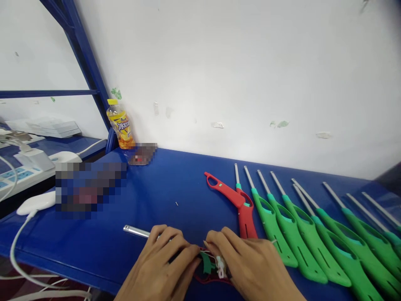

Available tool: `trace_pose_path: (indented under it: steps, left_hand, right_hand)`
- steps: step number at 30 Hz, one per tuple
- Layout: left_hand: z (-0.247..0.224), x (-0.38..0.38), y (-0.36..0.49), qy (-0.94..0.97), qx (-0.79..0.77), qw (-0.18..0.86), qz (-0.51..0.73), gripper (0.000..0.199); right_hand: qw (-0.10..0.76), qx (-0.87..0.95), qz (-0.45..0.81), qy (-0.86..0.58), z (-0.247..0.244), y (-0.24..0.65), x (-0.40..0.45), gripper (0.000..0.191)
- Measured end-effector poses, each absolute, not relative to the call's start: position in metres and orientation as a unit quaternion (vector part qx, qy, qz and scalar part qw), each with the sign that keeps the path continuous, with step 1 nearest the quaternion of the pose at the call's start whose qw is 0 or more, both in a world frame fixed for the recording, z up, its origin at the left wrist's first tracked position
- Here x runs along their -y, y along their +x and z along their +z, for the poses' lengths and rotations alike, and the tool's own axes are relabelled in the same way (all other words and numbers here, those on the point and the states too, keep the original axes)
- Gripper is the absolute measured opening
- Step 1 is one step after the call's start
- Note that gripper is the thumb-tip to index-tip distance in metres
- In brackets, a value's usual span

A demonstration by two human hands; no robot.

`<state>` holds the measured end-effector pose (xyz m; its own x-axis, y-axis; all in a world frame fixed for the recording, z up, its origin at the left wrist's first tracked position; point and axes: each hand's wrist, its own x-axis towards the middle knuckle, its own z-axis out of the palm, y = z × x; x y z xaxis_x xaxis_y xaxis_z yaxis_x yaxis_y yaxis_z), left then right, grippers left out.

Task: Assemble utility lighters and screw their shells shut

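Low in the middle of the head view, an opened long-nosed lighter [216,280] lies between my hands. Its red shell shows wires, a green part [206,263] and a white part [220,267] inside. The lighter's metal tube [136,230] sticks out to the left, past my left hand. My left hand [171,257] is closed around the tube end, thumb and finger at the shell's edge. With bent fingers, my right hand [242,261] grips the other end beside the white part; its fingertips are partly hidden. Beyond the hands lies a loose red shell half [227,193].
A red lighter [246,217] lies under the shell half's end. Several green lighters [283,225] line the right side. A small screw [176,204] rests mid-table. At the back left stand a bottle [123,125] and a blurred flat object [142,154]; a white cable [19,234] hangs at left.
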<state>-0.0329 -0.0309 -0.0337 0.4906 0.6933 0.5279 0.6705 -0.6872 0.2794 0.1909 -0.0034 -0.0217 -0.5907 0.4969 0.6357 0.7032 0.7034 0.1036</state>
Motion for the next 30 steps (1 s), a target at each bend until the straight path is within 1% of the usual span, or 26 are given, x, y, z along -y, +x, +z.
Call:
trace_pose_path:
  steps: [4, 7, 12, 17, 18, 22, 24, 26, 27, 28, 30]
  left_hand:
    - [-0.028, 0.027, -0.023, 0.838, -0.427, 0.039, 0.336, 0.018]
    - [-0.027, 0.019, -0.016, 0.842, -0.428, 0.055, 0.324, 0.017]
    - [-0.029, 0.010, -0.011, 0.840, -0.443, 0.111, 0.295, 0.025]
    - [-0.034, 0.012, -0.009, 0.820, -0.426, 0.153, 0.349, 0.024]
    - [-0.035, 0.013, -0.009, 0.822, -0.420, 0.155, 0.353, 0.025]
    - [-0.035, 0.014, -0.008, 0.827, -0.396, 0.154, 0.368, 0.029]
    - [-0.034, 0.014, -0.008, 0.825, -0.392, 0.154, 0.377, 0.030]
    - [-0.034, 0.015, -0.008, 0.826, -0.388, 0.149, 0.382, 0.030]
    - [-0.034, 0.015, -0.008, 0.826, -0.387, 0.141, 0.384, 0.029]
    - [-0.034, 0.015, -0.008, 0.827, -0.387, 0.131, 0.385, 0.029]
    - [-0.036, 0.016, -0.007, 0.829, -0.390, 0.111, 0.386, 0.030]
  right_hand:
    - [0.287, 0.879, -0.162, -0.345, -0.021, 0.193, 0.003, 0.037]
    - [0.292, 0.874, -0.174, -0.346, -0.022, 0.193, 0.003, 0.037]
    - [0.317, 0.863, -0.176, -0.351, -0.028, 0.190, 0.003, 0.042]
    - [0.286, 0.869, -0.130, -0.382, -0.016, 0.202, 0.006, 0.030]
    - [0.283, 0.864, -0.131, -0.395, -0.012, 0.207, 0.007, 0.031]
    - [0.241, 0.869, -0.166, -0.399, 0.001, 0.237, 0.012, 0.055]
    - [0.217, 0.880, -0.177, -0.385, 0.002, 0.249, 0.016, 0.060]
    - [0.206, 0.887, -0.161, -0.381, -0.002, 0.255, 0.019, 0.064]
    - [0.207, 0.889, -0.142, -0.383, -0.005, 0.256, 0.021, 0.064]
    - [0.215, 0.888, -0.117, -0.390, -0.010, 0.255, 0.023, 0.059]
    - [0.242, 0.877, -0.056, -0.412, -0.019, 0.250, 0.027, 0.040]
